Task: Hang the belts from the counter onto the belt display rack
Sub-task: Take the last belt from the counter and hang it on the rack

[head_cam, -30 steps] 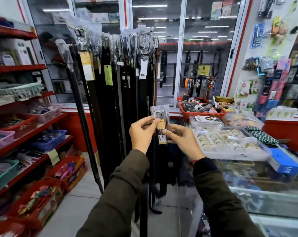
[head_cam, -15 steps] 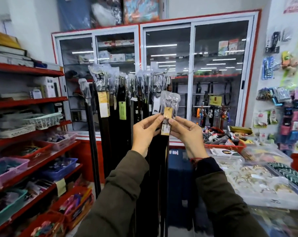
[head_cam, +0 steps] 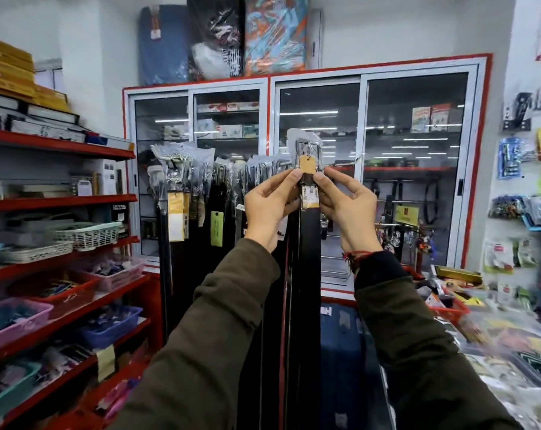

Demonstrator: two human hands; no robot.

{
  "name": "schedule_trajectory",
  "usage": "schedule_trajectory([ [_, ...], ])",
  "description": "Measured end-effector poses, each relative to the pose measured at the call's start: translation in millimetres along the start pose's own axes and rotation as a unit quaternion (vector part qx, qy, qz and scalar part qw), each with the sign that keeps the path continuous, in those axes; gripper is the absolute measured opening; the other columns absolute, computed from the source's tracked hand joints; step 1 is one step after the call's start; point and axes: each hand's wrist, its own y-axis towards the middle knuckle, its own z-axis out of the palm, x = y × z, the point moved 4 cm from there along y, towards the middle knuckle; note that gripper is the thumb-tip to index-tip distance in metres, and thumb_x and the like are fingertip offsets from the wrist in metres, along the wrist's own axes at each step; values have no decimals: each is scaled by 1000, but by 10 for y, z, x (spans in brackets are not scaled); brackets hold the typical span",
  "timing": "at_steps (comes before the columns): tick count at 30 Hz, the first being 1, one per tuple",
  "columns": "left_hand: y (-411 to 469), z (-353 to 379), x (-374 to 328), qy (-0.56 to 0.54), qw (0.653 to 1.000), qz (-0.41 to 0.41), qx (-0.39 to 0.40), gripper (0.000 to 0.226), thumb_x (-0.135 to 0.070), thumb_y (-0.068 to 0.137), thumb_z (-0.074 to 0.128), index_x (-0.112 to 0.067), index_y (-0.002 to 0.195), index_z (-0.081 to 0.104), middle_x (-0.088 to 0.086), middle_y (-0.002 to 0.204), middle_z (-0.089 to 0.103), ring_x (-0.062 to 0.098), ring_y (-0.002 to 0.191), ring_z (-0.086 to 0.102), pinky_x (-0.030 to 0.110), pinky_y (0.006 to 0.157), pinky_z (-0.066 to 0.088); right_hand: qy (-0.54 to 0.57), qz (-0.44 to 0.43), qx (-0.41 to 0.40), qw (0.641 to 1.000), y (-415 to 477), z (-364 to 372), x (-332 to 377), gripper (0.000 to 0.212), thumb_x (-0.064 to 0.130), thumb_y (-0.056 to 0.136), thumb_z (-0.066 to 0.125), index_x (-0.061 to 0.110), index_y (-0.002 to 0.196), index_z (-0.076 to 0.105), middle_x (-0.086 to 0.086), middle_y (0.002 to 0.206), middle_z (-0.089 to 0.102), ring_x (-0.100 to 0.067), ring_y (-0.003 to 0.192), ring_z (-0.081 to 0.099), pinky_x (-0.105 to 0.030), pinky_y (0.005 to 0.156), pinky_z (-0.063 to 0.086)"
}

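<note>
- Belt (head_cam: 309, 243): smooth dark leather-like strap, slight sheen
- Buckle (head_cam: 306, 153): shiny metal under clear glossy plastic wrap
- Tag (head_cam: 307, 163): matt tan paper
- Sleeves (head_cam: 225, 321): matt olive cloth
- Cabinet doors (head_cam: 415, 169): reflective glass

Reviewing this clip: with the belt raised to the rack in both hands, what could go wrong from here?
1. The buckle is sheathed in clear plastic, which could snag or block the hook.
2. The left hand and right hand pinch the belt only just below the buckle; it might slip.
3. The hanging belts are crowded, so neighbours may get knocked.
</note>
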Motion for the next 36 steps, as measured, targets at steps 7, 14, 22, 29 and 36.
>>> schedule_trajectory([
  [7,29,-175,212,1,999,-27,-39,11,-16,88,78,-15,98,77,11,103,78,16,86,72,20,65,61,-14,24,21,999,40,-25,-285,36,11,87,76,2,121,70,-15,94,77,-9,66,73,-20,58,58],
  [14,57,-327,167,222,957,179,-54,27,-26,97,68,-16,122,74,3,115,77,17,106,73,40,91,62,-201,-174,-22,964,-88,-42,-500,37,28,104,51,18,139,58,1,140,63,-9,130,58,-40,108,51],
  [22,13,-272,276,522,783,315,125,62,-50,105,26,-26,162,20,-8,172,12,11,159,3,43,129,13,-367,-217,142,894,-111,72,-742,55,33,109,32,25,161,15,13,170,7,-6,157,-4,-31,128,6],
  [29,200,-392,290,586,758,259,127,71,-63,100,22,-31,163,8,-14,171,-1,15,159,-5,53,127,16,-428,-185,187,864,30,92,-833,59,38,108,31,28,161,6,14,170,-2,-8,157,-9,-35,129,6],
  [36,74,-445,229,607,733,286,108,68,-59,102,27,-28,162,15,-11,171,10,13,159,2,46,129,6,-394,-175,153,889,-77,124,-860,59,41,107,33,33,160,9,17,170,-2,-10,158,-9,-38,129,5],
])
